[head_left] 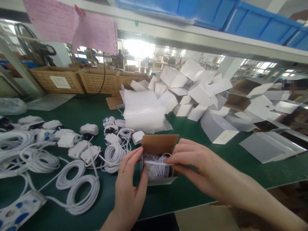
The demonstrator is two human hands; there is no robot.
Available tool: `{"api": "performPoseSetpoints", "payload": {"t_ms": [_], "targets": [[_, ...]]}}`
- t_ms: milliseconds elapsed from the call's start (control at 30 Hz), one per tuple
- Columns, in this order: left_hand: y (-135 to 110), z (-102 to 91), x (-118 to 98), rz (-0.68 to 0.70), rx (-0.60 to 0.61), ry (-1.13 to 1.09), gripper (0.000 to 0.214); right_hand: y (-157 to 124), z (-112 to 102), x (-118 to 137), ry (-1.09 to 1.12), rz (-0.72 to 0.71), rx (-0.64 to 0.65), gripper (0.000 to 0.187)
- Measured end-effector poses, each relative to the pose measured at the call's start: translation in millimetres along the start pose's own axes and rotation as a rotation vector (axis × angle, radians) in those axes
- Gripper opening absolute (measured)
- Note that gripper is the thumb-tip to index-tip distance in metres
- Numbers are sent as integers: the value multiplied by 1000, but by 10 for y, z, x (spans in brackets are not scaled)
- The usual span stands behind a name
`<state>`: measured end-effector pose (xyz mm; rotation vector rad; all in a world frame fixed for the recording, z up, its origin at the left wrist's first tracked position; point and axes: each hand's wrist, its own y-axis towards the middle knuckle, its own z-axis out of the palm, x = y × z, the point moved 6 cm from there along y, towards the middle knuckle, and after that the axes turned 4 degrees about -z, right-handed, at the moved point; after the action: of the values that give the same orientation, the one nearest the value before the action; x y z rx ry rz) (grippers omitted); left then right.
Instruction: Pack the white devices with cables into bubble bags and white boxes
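A small open cardboard box [159, 145] stands on the green table [79, 115] in front of me, its brown flap raised at the back. Inside lies a coiled white cable [161, 167] in clear wrap. My left hand [128, 189], a ring on one finger, grips the box's left side. My right hand [192, 163] is closed on the box's right edge, its fingertips pressing on the cable at the opening.
Coiled white cables with adapters [72, 150] cover the table's left. A stack of bubble-wrap bags [143, 112] lies behind the box. White folded boxes [199, 93] are heaped at the back right. Brown cartons [57, 78] line the far edge. Blue bins [252, 19] sit on the shelf above.
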<state>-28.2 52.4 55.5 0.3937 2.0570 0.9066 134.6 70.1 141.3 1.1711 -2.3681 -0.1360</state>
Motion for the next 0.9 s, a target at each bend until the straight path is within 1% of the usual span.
{"api": "performPoseSetpoints", "payload": {"t_ms": [67, 167, 233, 300, 400, 533, 600, 667, 733, 767, 800, 833, 867, 900], "targets": [[-26, 22, 19, -14, 14, -40, 36, -33, 5, 68, -37, -51, 94, 25], [-71, 60, 44, -52, 36, -126, 42, -61, 114, 101, -258, -85, 253, 21], [-106, 118, 67, -83, 75, -179, 45, -58, 181, 71, -342, -71, 315, 20], [-140, 168, 93, -110, 77, -193, 47, -42, 200, 6, -373, -9, 333, 25], [-178, 214, 121, -139, 20, -183, 49, -24, 197, -75, -353, 86, 347, 29], [-184, 314, 108, -157, 32, -214, 48, -28, 184, -96, -377, 113, 340, 30], [-169, 326, 100, -176, -17, -184, 47, -41, 136, -116, -345, 133, 297, 31], [-154, 341, 95, -192, -47, -157, 48, -47, 41, -167, -191, 182, 191, 27], [-148, 365, 92, -191, -36, -150, 48, -51, -49, -277, 88, 293, 45, 17], [-150, 374, 93, -187, -25, -149, 48, -55, -60, -345, 258, 360, -21, 9], [-156, 378, 96, -183, -16, -146, 49, -59, -46, -408, 417, 420, -84, 7], [-163, 377, 101, -178, -10, -140, 49, -58, -14, -456, 540, 461, -138, 14], [-170, 373, 105, -175, -6, -134, 50, -51, 20, -484, 597, 468, -190, 20], [-174, 366, 105, -168, -5, -125, 50, -39, 42, -490, 569, 436, -244, 22]]}}
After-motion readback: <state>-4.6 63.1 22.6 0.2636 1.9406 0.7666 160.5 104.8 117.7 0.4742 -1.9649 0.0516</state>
